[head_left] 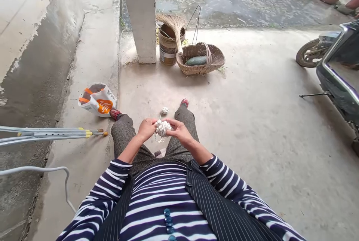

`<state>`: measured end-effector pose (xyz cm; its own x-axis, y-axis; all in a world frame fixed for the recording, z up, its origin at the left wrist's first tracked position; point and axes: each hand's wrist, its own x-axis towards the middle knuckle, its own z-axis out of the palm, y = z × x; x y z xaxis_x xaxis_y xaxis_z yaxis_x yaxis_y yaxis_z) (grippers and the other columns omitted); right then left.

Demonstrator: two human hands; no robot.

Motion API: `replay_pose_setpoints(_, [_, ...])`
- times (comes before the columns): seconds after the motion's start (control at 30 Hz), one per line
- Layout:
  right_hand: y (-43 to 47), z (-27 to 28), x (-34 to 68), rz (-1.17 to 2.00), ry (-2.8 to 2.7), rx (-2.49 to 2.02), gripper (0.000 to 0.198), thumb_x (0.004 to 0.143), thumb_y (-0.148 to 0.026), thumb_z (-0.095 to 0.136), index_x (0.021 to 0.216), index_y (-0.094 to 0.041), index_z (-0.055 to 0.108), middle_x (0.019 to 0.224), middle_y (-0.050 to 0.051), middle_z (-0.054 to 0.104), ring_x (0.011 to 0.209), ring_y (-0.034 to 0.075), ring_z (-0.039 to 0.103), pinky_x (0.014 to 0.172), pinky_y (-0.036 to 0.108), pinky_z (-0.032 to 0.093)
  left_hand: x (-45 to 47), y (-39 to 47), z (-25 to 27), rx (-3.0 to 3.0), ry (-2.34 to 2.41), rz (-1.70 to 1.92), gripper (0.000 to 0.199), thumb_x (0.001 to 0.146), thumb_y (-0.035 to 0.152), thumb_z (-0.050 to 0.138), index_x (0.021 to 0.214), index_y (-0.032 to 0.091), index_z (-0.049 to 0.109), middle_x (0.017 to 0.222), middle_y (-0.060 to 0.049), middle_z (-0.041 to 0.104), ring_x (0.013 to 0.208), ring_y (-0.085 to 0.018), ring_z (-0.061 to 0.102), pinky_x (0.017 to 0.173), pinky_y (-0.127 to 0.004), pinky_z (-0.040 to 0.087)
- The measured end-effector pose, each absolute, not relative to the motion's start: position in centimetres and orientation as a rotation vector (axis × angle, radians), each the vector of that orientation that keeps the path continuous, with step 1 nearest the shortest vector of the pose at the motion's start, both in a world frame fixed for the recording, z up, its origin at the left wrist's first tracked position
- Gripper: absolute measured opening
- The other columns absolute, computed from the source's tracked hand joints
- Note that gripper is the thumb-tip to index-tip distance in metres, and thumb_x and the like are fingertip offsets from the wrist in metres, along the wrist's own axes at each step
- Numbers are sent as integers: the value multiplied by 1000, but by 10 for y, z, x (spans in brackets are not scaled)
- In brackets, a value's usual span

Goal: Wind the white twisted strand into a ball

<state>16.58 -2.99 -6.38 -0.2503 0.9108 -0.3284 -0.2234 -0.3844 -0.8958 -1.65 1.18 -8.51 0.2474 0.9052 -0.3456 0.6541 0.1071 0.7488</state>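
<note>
Between my two hands, above my lap, is a bundle of white yarn (162, 128). My left hand (147, 128) pinches its left side, fingers closed on the strands. From the right, my right hand (179, 130) grips the same bundle with thumb and fingers. A loose end dangles under the bundle. On the floor beyond, between my feet, lies a small white yarn ball (165, 110), and a strand runs from it up toward my hands.
A white and orange bag (103, 100) stands by my left foot, near crutches (56, 133). Ahead are a pillar (143, 20), a bucket (167, 52) with a straw broom (176, 26), and a wicker basket (193, 69) holding a green gourd (196, 61). A scooter (336, 69) is parked at right.
</note>
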Motion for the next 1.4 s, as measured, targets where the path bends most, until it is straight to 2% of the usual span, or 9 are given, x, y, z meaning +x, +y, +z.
replay_pose_setpoints(0.17, [-38, -68, 165, 1981, -658, -1099, 58, 51, -17, 87, 107, -20, 73, 88, -2, 75, 77, 13, 66, 76, 26, 52, -15, 4, -83, 1678, 1615, 176, 20, 78, 23, 60, 80, 19, 79, 67, -4, 73, 69, -19, 63, 59, -25, 34])
replay_pose_setpoints(0.37, [-33, -55, 168, 1886, -694, -1146, 58, 49, -16, 87, 105, -20, 71, 81, -2, 76, 71, 14, 66, 70, 27, 55, -15, 3, -82, 1637, 1477, 272, 26, 85, 27, 53, 68, 17, 70, 61, -3, 69, 61, -18, 61, 60, -24, 39])
replay_pose_setpoints(0.57, [4, -19, 190, 1773, -732, -1120, 53, 49, -14, 82, 100, -19, 76, 89, 0, 77, 80, 15, 67, 75, 27, 53, -20, -1, -68, 1726, 1309, 466, 34, 91, 44, 49, 73, 20, 66, 72, -2, 71, 71, -18, 63, 72, -25, 44])
replay_pose_setpoints(0.67, [20, 3, 199, 1716, -780, -1104, 51, 50, -17, 84, 101, -20, 76, 88, 1, 76, 82, 17, 67, 78, 29, 53, -22, 1, -66, 1667, 1247, 502, 35, 91, 45, 48, 76, 20, 67, 77, -3, 73, 76, -18, 65, 76, -25, 47])
replay_pose_setpoints(0.83, [17, 47, 212, 1613, -931, -1017, 51, 55, -24, 89, 105, -23, 77, 95, 3, 76, 87, 21, 67, 79, 34, 55, -30, 9, -68, 1698, 1356, 514, 32, 89, 40, 51, 78, 19, 72, 81, -4, 76, 82, -20, 68, 81, -27, 48])
replay_pose_setpoints(1.0, [6, 84, 226, 1507, -1019, -974, 51, 57, -30, 92, 106, -26, 77, 101, 4, 76, 94, 26, 69, 81, 40, 57, -39, 25, -62, 1621, 1310, 655, 33, 87, 47, 58, 89, 19, 76, 93, -6, 80, 92, -22, 70, 87, -29, 50])
replay_pose_setpoints(1.2, [7, 93, 229, 1499, -945, -957, 50, 56, -25, 89, 106, -25, 78, 100, 4, 79, 95, 26, 72, 86, 42, 59, -45, 37, -56, 1483, 1081, 740, 40, 84, 55, 67, 86, 16, 76, 90, -7, 78, 91, -22, 70, 91, -31, 51])
replay_pose_setpoints(1.3, [13, 92, 229, 1450, -886, -948, 46, 57, -23, 86, 103, -25, 79, 98, 4, 80, 99, 26, 72, 89, 40, 60, -47, 36, -54, 1349, 955, 708, 41, 83, 54, 73, 89, 14, 74, 83, -7, 76, 81, -19, 70, 86, -32, 53])
replay_pose_setpoints(1.4, [17, 92, 230, 1396, -865, -953, 41, 59, -26, 85, 99, -25, 78, 95, 4, 80, 105, 28, 72, 94, 42, 59, -51, 35, -57, 1145, 905, 733, 49, 81, 58, 76, 96, 11, 71, 71, -5, 72, 61, -17, 66, 67, -30, 53])
